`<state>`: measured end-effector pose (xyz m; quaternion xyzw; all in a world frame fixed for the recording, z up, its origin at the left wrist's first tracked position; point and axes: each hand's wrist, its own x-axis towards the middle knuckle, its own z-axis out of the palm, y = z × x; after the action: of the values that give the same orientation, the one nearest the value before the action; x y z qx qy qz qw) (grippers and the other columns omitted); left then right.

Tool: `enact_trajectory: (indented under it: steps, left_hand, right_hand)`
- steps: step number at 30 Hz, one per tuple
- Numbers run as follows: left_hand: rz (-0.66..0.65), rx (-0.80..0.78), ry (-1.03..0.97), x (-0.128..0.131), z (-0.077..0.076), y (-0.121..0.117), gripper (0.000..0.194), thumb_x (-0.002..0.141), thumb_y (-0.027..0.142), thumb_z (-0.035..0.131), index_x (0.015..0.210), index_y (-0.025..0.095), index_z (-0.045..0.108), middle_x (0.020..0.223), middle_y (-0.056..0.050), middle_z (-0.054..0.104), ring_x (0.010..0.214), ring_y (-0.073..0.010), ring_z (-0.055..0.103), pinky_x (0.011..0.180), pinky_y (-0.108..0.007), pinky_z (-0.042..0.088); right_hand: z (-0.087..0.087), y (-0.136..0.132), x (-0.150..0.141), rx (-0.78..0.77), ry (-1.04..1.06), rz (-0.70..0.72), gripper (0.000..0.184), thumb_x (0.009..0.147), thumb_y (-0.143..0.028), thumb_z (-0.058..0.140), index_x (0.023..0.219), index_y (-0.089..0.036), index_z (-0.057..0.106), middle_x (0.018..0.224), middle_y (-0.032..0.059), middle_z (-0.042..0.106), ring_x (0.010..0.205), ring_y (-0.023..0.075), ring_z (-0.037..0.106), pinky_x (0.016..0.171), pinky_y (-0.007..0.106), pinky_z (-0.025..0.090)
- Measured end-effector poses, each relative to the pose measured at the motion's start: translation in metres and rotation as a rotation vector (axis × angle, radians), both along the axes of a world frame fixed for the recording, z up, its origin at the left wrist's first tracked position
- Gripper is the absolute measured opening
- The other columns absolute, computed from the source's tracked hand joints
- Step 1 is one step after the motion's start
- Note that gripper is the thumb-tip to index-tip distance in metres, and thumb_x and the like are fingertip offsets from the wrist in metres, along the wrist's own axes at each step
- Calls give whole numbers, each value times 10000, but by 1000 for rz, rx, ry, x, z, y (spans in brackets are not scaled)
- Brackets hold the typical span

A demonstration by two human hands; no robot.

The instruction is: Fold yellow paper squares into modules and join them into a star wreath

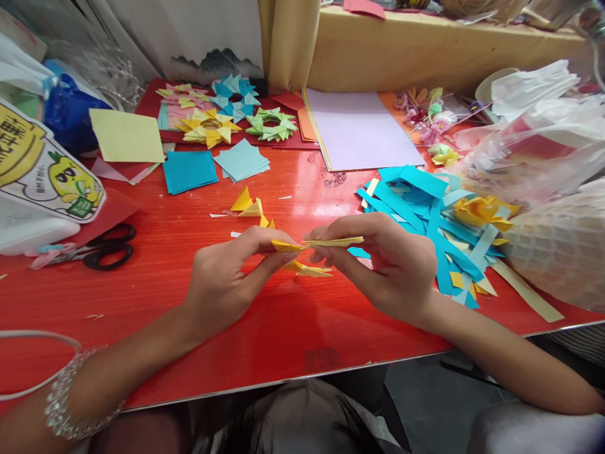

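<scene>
Between thumb and fingers, my left hand (231,271) pinches an orange-yellow folded paper piece (282,246). My right hand (385,265) grips a pale yellow folded paper piece (338,241), its inner end meeting the orange-yellow one. Fingertips of both hands nearly touch and hide the joint. Behind and below the hands lie folded yellow pieces (248,205), some in a short chain; whether these connect to the held ones I cannot tell. Finished paper rings stand farther back: a yellow one (208,128), a green one (271,125) and a blue one (235,98).
Blue paper squares (190,171) and light blue squares (242,159) lie beyond my left hand. Black-handled scissors (109,247) rest at left. Paper strips (420,214) heap up at right beside a netted bundle (558,246). Lilac sheets (359,129) lie at the back.
</scene>
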<state>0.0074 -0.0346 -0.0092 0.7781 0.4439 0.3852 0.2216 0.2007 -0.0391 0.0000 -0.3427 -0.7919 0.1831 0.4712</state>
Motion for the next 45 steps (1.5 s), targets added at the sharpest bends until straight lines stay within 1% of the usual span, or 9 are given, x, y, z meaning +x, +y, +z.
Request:
enact_trajectory:
  steps: [5, 10, 17, 22, 26, 30, 36, 41, 45]
  left_hand:
    - [6, -25, -18, 0, 0, 0, 36, 839, 285, 605, 867, 296, 624, 777, 86, 715, 707, -102, 671, 617, -200, 479]
    - [35, -49, -10, 1, 0, -1, 55, 837, 327, 599, 867, 308, 640, 776, 72, 718, 693, -127, 670, 602, -234, 486]
    - [11, 2, -4, 0, -1, -1, 53, 840, 299, 602, 886, 302, 629, 783, 89, 716, 685, -96, 666, 597, -204, 474]
    - [16, 2, 5, 0, 0, -1, 38, 849, 302, 591, 877, 298, 617, 785, 86, 713, 686, -97, 665, 597, -208, 475]
    - [15, 4, 4, 1, 1, -1, 35, 851, 302, 588, 871, 293, 616, 774, 85, 712, 689, -96, 668, 604, -201, 481]
    - [18, 33, 11, 1, -1, 0, 40, 846, 300, 595, 868, 285, 624, 765, 77, 714, 675, -101, 673, 576, -199, 484]
    - [-6, 172, -7, 0, -5, 1, 46, 833, 272, 617, 878, 263, 612, 723, 85, 702, 620, -79, 661, 526, -174, 482]
    - [-11, 193, 6, 0, -5, 2, 42, 834, 258, 618, 873, 253, 604, 730, 85, 701, 621, -67, 656, 531, -164, 483]
    - [-2, 203, 7, 0, -5, 3, 47, 833, 276, 618, 868, 247, 608, 714, 80, 698, 611, -71, 654, 518, -172, 478]
  right_hand:
    - [1, -1, 0, 34, -64, -32, 135, 853, -107, 548, 940, -207, 578, 862, 13, 702, 685, 106, 680, 564, 220, 552]
    - [2, -1, -1, 16, -54, -52, 133, 851, -109, 548, 924, -211, 592, 850, 13, 706, 680, 112, 680, 566, 228, 562]
    - [2, -1, -1, 68, -86, -42, 141, 841, -90, 564, 919, -205, 586, 831, 10, 711, 686, 112, 685, 560, 215, 552]
    - [2, -2, 0, 76, -78, -40, 146, 842, -103, 565, 934, -216, 584, 848, 2, 711, 692, 111, 686, 556, 210, 552]
    - [2, -2, -1, 63, -79, -46, 134, 844, -101, 562, 925, -203, 590, 836, 12, 709, 665, 109, 682, 549, 211, 545]
    - [1, -1, -1, 49, -44, -40, 131, 841, -94, 561, 930, -185, 593, 848, 25, 701, 663, 101, 673, 562, 206, 550]
    - [0, -1, -1, 94, -35, -27, 126, 831, -71, 562, 921, -153, 595, 821, 20, 695, 651, 88, 667, 546, 178, 541]
    - [0, -1, -1, 126, -44, -40, 132, 817, -68, 585, 910, -162, 593, 804, 9, 698, 633, 81, 660, 540, 169, 534]
    - [-1, -1, -1, 118, -46, -38, 125, 818, -58, 582, 912, -139, 591, 811, 31, 701, 640, 92, 668, 539, 179, 538]
